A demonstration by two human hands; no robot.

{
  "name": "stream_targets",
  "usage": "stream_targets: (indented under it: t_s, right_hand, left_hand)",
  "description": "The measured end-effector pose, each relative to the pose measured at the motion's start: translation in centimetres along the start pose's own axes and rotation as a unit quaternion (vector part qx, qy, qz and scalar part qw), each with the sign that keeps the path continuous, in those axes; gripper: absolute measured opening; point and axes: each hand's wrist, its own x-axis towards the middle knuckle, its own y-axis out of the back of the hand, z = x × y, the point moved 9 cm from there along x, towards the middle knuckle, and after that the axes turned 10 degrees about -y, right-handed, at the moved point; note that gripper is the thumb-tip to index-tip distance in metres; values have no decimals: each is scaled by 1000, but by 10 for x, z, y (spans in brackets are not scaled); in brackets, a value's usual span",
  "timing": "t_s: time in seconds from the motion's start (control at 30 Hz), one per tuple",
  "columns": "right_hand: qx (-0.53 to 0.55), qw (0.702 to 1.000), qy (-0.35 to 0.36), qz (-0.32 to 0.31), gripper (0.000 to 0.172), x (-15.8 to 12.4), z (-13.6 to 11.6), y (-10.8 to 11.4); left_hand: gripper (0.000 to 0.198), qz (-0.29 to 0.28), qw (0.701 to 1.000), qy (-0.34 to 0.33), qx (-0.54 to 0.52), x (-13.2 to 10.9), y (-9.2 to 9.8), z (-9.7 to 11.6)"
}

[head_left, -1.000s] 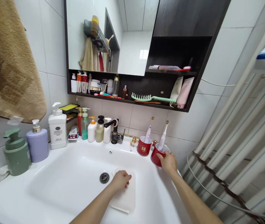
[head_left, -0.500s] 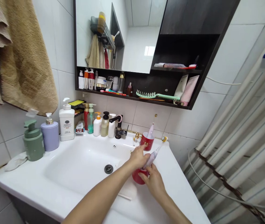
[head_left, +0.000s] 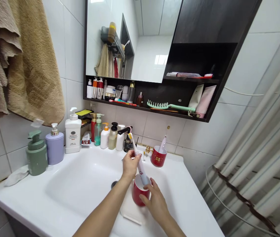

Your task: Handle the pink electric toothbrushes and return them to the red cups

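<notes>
Since the earlier frame, the electric toothbrush (head_left: pixel 139 161) has swung steeper, head up, its base now at the mouth of the red mug (head_left: pixel 138 194). My left hand (head_left: pixel 130 166) is closed around the handle. My right hand (head_left: pixel 156 204) grips the mug's side, over a white pad (head_left: pixel 130 212) in the washbasin (head_left: pixel 75 194). A second red mug (head_left: pixel 159 157), holding a second toothbrush (head_left: pixel 163 144), stands on the basin's back edge, right of the mixer tap (head_left: pixel 127 144).

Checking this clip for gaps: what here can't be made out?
Head view:
- Inside of the red mug: hidden by its wall and the right hand.
- Drain: partly hidden by the left forearm.
- Toothbrush head: too small to show bristles.
- Towel: cut off by the top edge.
</notes>
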Motion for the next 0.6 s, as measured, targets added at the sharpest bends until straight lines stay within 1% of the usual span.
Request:
stream_targets:
  t_s: [0.03,0.1,0.17,0.23,0.33,0.4,0.47,0.5,0.6]
  right_hand:
    - [10,1000,5,8,16,0,-1,6]
    - [54,998,25,30,22,-1,-8,20]
    - [104,993,29,37,31,-3,-14,29]
    - [156,988,11,-3,40,-5,-18,25]
    - [243,966,-14,-91,41,-10,-24,9]
    - [290,949,-17,-122,41,-13,-27,2]
    - [329,931,-47,-154,41,-15,-24,-4]
    - [354,915,-72,-177,38,-16,-22,-8]
    - [424,852,-143,-270,28,-22,-18,-22]
  left_hand:
    - [16,33,999,4,-16,3,9,3]
    - [19,75,995,27,-56,3,20,4]
    - [22,87,989,65,-102,-4,18,0]
    - [24,75,980,116,-141,-17,8,-9]
    - [24,62,959,190,-198,-38,-12,-25]
    - [22,73,943,219,-240,-46,-20,-34]
    - [19,73,928,237,-279,-48,-25,-40]
    - [17,65,922,244,-293,-48,-27,-41]
    - [15,32,912,270,-306,-47,-29,-47]
